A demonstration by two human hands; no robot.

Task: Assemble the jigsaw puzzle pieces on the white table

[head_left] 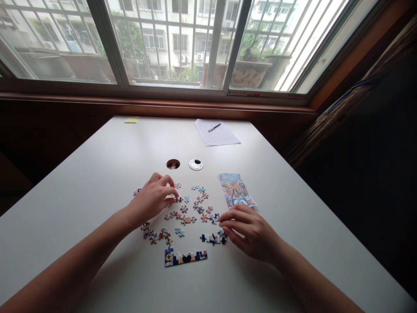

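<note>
My left hand [153, 195] is bent over the scattered puzzle pieces [184, 209], its thumb and fingertips close around the side of a dark piece [179, 200]; I can't tell whether they pinch it. My right hand [247, 228] curls with its fingertips just beside a blue piece [213, 218], and I can't tell whether they grip anything. The joined strip [186, 258] lies nearer me, between my forearms, clear of all my fingers.
</note>
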